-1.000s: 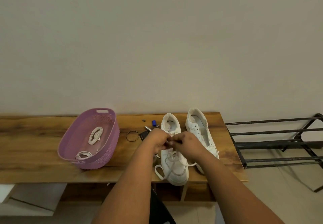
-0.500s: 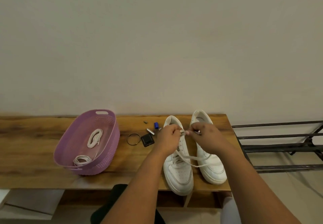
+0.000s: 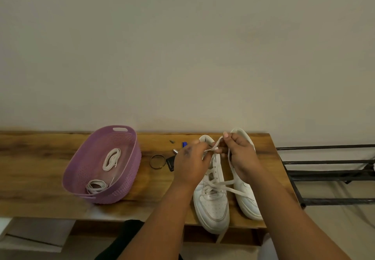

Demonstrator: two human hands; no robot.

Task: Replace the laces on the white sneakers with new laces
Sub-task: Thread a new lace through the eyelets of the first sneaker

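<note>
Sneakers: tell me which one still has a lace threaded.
The left sneaker; both hands are pulling its lace. The right sneaker beside it shows none.

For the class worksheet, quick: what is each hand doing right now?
Left hand: pinching the lace above the left sneaker.
Right hand: pinching the same lace, raised.

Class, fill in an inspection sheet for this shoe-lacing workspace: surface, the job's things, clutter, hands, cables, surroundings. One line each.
Surface: wooden bench against a plain wall.
Job's things: two white sneakers, left sneaker partly laced, right sneaker beside it; lace runs up to both hands; purple basket holds two coiled laces.
Clutter: ring, small dark item, little blue and metal pieces.
Hands: left hand and right hand each pinch the lace.
Cables: nothing seen.
Surroundings: black metal rack to the right.
</note>
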